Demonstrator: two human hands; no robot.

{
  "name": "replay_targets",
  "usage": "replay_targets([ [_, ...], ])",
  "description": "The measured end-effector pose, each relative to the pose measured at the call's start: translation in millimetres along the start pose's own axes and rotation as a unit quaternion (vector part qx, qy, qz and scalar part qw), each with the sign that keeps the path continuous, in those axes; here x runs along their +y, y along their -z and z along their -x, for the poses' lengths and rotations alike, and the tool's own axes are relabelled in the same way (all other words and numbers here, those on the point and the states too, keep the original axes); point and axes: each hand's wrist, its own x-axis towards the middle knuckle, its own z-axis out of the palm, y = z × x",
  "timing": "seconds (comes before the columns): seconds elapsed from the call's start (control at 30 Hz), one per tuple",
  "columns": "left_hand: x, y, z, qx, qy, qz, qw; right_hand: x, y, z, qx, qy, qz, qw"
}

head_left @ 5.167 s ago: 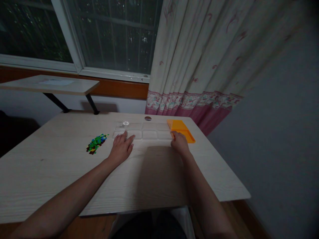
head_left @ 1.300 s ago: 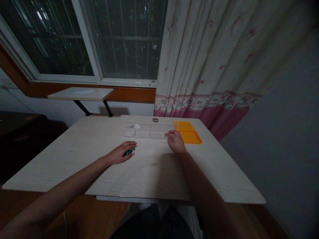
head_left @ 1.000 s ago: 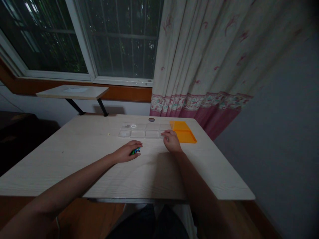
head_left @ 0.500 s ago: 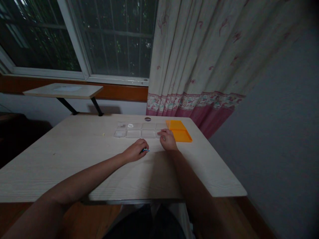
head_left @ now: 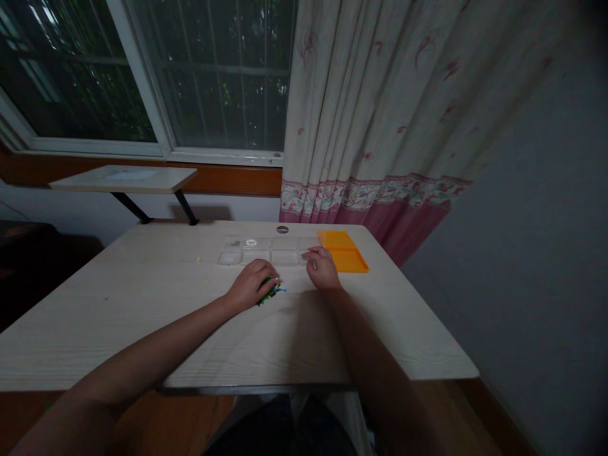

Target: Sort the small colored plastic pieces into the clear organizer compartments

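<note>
Left hand (head_left: 253, 283): held low over the front middle of the counter (head_left: 218, 345), palm down, fingers curved together and thumb lowered; whether anything is pinched cannot be told.
Small loose pieces in green, blue and brown (head_left: 272, 291): gathered in a little heap on the pale, wood-grained surface, partly covered by the left hand and left visible along its thumb side; a blue bit is seen poking out toward the right.
Right hand (head_left: 323, 268): placed at the right end of the clear case, fingers bent, forefinger and thumb directed leftward over the end section; whether they are closed on its edge cannot be made out.
Clear plastic case with rectangular sections (head_left: 284, 256): laid flat behind the heap, its sections arranged in two rows, one behind the other.
Bright orange rectangular case (head_left: 350, 259): opened into two halves, set just beyond the right hand, at the right end of the clear one.
Dark round disc (head_left: 282, 230): seen near the back edge.
Pale wooden shelf (head_left: 164, 182): raised on black slanted legs at the back left, with a white sheet (head_left: 128, 175) laid on top.
Backdrop: formed by a white-framed window (head_left: 223, 95) and a cream, floral, pink-hemmed curtain (head_left: 365, 114).
</note>
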Motion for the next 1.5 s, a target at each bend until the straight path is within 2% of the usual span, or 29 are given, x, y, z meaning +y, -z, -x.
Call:
replay_targets([
  [0.13, -30.6, 24.5, 13.2, 0.064, 0.055, -0.049, 0.995, 0.2, 0.5, 0.1, 0.003, 0.004, -0.001, 1.0],
  [0.3, -96.1, 65.5, 51.2, 0.119, 0.149, -0.145, 0.971, 1.6, -0.7, -0.2, 0.0, 0.003, 0.005, 1.0],
  [0.4, -129.7, 87.0, 77.1, 0.129, 0.217, -0.185, 0.95, 3.0, -1.6, 0.3, -0.001, 0.004, 0.005, 1.0],
  [0.53, -159.0, 103.7, 97.7, 0.106, 0.256, -0.183, 0.943, 4.7, -1.7, 1.2, 0.0, 0.001, 0.001, 1.0],
  [0.7, -176.2, 108.0, 94.1, 0.048, 0.206, -0.148, 0.966, 6.1, -0.4, 1.9, -0.004, -0.006, 0.005, 1.0],
  [0.8, -177.2, 105.1, 87.6, 0.011, 0.17, -0.122, 0.978, 6.9, 0.2, 2.0, -0.001, -0.005, 0.008, 1.0],
  [1.1, -154.5, 90.7, 91.1, 0.027, 0.153, -0.121, 0.981, 6.6, -0.1, 1.5, 0.0, 0.003, 0.0, 1.0],
  [1.3, -108.3, 67.6, 88.5, 0.007, 0.116, -0.056, 0.992, 4.3, -0.2, 1.6, 0.0, 0.007, -0.005, 1.0],
  [1.5, -57.4, 32.2, 60.6, -0.012, 0.102, 0.056, 0.993, 3.4, -0.3, 2.0, 0.001, 0.004, -0.005, 1.0],
])
